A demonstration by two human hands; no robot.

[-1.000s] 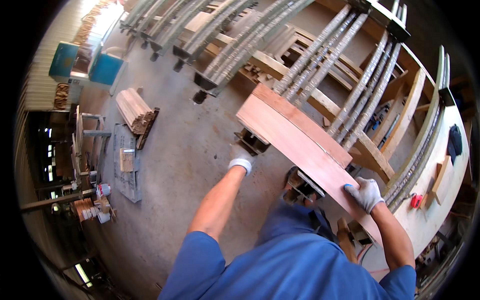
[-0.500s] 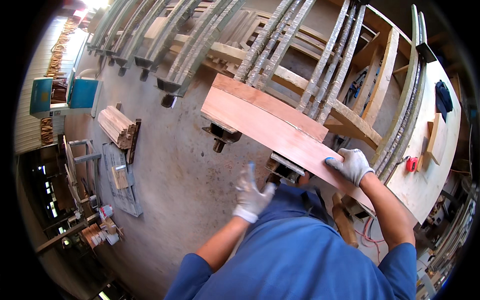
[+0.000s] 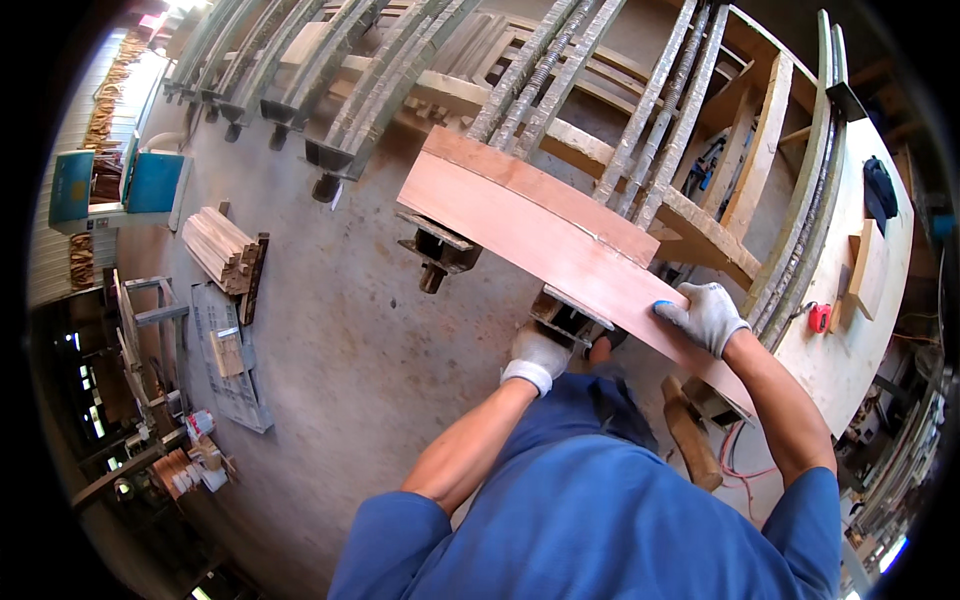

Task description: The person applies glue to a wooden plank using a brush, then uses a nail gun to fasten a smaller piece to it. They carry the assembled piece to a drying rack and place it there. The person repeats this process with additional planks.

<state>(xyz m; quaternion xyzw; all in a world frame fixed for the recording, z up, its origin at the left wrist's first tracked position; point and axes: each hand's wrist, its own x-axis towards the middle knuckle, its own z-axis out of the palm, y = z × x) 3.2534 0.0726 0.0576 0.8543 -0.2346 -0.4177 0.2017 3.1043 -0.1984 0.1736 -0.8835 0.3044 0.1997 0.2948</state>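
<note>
A long pinkish wooden board (image 3: 540, 235) lies across several metal bar clamps, with a second narrower strip (image 3: 535, 190) along its far edge. My right hand (image 3: 706, 318), in a white glove with blue at the thumb, grips the board near its right end, thumb on the top face. My left hand (image 3: 541, 350), gloved too, is closed at the near end of a bar clamp (image 3: 568, 314) that sticks out under the board. Its fingertips are partly hidden by the clamp. Another clamp end (image 3: 440, 248) juts out farther left.
More long bar clamps (image 3: 380, 90) stretch away at the far left over a wooden frame (image 3: 700, 235). A pale panel (image 3: 850, 300) at right carries a red tape measure (image 3: 820, 318) and a dark cap (image 3: 879, 190). Stacked wood strips (image 3: 218, 245) stand on the left. A red hose (image 3: 735, 465) lies below.
My left hand, earlier raised with fingers apart to the left of the clamp, has moved up and right onto the clamp's end. My right hand stays on the board.
</note>
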